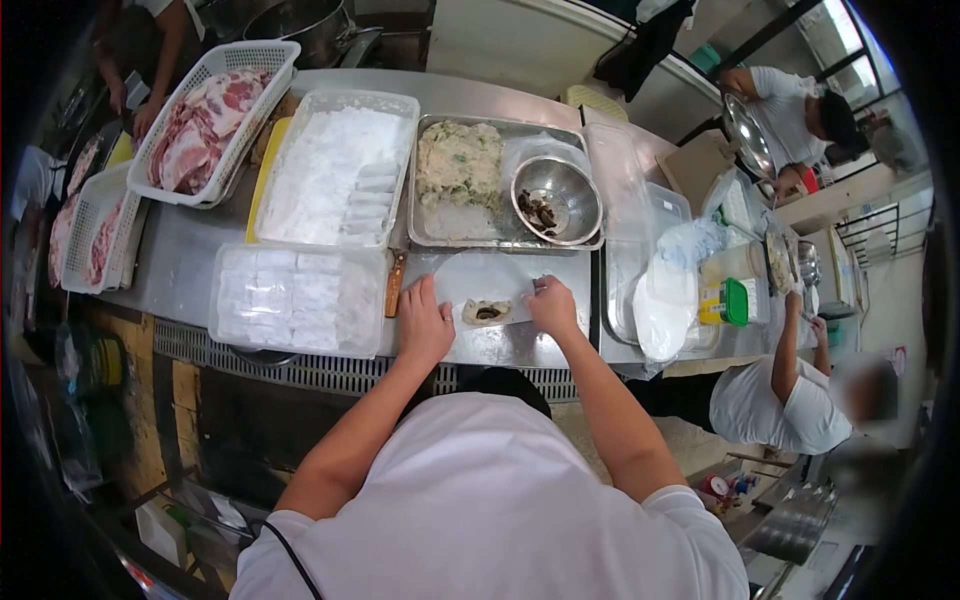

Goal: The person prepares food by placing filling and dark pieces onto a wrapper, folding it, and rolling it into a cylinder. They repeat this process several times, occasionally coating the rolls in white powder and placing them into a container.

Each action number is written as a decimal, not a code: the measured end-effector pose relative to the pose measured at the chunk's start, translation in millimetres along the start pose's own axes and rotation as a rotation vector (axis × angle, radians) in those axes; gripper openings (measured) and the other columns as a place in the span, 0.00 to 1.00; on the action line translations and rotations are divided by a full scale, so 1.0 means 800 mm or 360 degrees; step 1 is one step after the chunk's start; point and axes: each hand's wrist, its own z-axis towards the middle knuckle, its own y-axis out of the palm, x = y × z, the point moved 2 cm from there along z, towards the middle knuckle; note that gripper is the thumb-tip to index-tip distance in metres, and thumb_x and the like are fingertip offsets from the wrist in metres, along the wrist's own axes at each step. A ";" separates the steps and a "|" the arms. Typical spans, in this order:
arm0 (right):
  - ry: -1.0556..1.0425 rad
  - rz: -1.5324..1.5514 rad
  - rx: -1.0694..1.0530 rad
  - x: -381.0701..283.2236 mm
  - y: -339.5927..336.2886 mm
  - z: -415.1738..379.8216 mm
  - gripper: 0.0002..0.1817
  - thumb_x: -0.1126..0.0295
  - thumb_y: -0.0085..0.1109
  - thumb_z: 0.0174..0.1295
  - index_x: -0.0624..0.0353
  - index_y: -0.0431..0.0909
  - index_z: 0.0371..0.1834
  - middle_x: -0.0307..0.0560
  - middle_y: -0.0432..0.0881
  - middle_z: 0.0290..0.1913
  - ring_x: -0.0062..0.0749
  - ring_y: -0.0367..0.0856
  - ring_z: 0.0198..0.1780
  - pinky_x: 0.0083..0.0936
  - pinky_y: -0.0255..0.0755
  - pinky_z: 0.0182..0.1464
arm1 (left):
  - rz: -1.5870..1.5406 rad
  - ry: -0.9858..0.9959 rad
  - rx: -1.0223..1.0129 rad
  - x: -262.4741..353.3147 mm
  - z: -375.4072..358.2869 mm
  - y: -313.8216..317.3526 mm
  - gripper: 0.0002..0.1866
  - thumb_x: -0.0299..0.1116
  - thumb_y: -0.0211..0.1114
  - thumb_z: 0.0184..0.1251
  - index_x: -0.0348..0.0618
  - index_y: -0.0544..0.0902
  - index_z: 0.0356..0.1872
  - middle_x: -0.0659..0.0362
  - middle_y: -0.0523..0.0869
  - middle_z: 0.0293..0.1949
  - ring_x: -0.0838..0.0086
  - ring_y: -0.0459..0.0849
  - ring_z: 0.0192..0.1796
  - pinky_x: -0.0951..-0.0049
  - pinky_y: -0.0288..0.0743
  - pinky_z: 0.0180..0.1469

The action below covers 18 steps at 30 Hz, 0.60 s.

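Observation:
On the steel table (400, 348) lies a thin translucent white sheet (485, 272). A small pale mound of filling with dark pieces on top (488, 312) sits near its front edge. My left hand (427, 322) rests at the sheet's left side, fingers apart and lying flat, holding nothing visible. At the right side, my right hand (553, 306) has its fingers curled together at the sheet's edge; what they pinch is too small to tell. Behind are a tray (425, 238) of greenish minced filling (458, 165) and a steel bowl (572, 196) with dark pieces.
Left: a brown-handled tool (396, 284), a container of white wrapped pieces (297, 300), a white-powdered tray (330, 150), baskets of raw meat (205, 130). Right: plastic trays, a white oval item (660, 310), a green-lidded tub (735, 302). Other people work at the left and right.

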 end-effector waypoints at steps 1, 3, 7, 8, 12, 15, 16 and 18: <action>0.0038 -0.0008 -0.0078 0.002 0.004 0.003 0.20 0.61 0.76 0.59 0.65 0.90 0.48 0.63 0.94 0.45 0.62 0.92 0.47 0.49 0.85 0.54 | 0.0069 -0.0051 -0.0125 0.000 0.005 0.000 0.25 0.31 0.74 0.69 0.35 0.81 0.65 0.41 0.83 0.63 0.41 0.79 0.65 0.45 0.74 0.70; 0.0037 0.0108 -0.0114 0.010 0.012 0.013 0.19 0.61 0.78 0.60 0.66 0.90 0.46 0.58 0.93 0.41 0.54 0.91 0.41 0.46 0.84 0.48 | 0.0212 -0.0167 -0.0349 0.000 0.018 0.001 0.22 0.32 0.74 0.69 0.35 0.84 0.61 0.41 0.84 0.62 0.41 0.80 0.64 0.44 0.75 0.67; 0.0207 0.0815 -0.0290 0.023 0.019 0.002 0.12 0.67 0.78 0.65 0.67 0.91 0.39 0.45 0.90 0.32 0.31 0.84 0.30 0.35 0.78 0.35 | 0.0180 -0.0252 -0.0447 0.004 0.023 -0.009 0.16 0.34 0.74 0.70 0.34 0.87 0.53 0.40 0.87 0.55 0.41 0.82 0.61 0.44 0.76 0.64; 0.0345 0.1048 -0.0406 0.021 0.015 -0.006 0.11 0.68 0.78 0.66 0.67 0.91 0.38 0.43 0.89 0.30 0.27 0.82 0.29 0.33 0.76 0.34 | 0.0120 -0.0294 -0.0416 0.005 0.019 -0.010 0.16 0.35 0.75 0.70 0.34 0.88 0.51 0.40 0.89 0.54 0.41 0.83 0.60 0.44 0.77 0.63; 0.0190 0.0767 -0.0533 0.036 0.023 -0.020 0.13 0.67 0.77 0.64 0.68 0.89 0.37 0.56 0.91 0.33 0.42 0.88 0.34 0.39 0.81 0.42 | -0.0117 -0.0660 -0.0506 0.044 0.011 -0.040 0.20 0.41 0.77 0.71 0.34 0.87 0.52 0.39 0.93 0.49 0.41 0.90 0.54 0.45 0.83 0.57; 0.0065 0.0682 -0.0430 0.044 0.036 -0.019 0.13 0.66 0.76 0.64 0.68 0.88 0.37 0.59 0.91 0.34 0.48 0.89 0.35 0.43 0.82 0.43 | 0.0107 -0.0678 -0.0810 0.039 -0.011 -0.042 0.21 0.46 0.77 0.72 0.36 0.88 0.50 0.41 0.95 0.45 0.42 0.93 0.50 0.46 0.85 0.52; 0.0029 0.0629 -0.0379 0.036 0.029 -0.025 0.13 0.66 0.76 0.64 0.68 0.88 0.36 0.60 0.90 0.34 0.50 0.89 0.35 0.44 0.82 0.43 | 0.0115 -0.0689 -0.0835 0.033 -0.019 -0.039 0.21 0.46 0.78 0.71 0.36 0.89 0.48 0.43 0.94 0.42 0.44 0.93 0.47 0.48 0.85 0.50; -0.0029 0.0532 -0.0323 0.022 0.015 -0.037 0.13 0.66 0.75 0.65 0.68 0.88 0.38 0.59 0.90 0.34 0.48 0.89 0.35 0.42 0.82 0.43 | 0.0131 -0.0718 -0.0895 0.015 -0.037 -0.025 0.20 0.47 0.79 0.71 0.36 0.90 0.43 0.46 0.93 0.36 0.49 0.92 0.41 0.51 0.84 0.47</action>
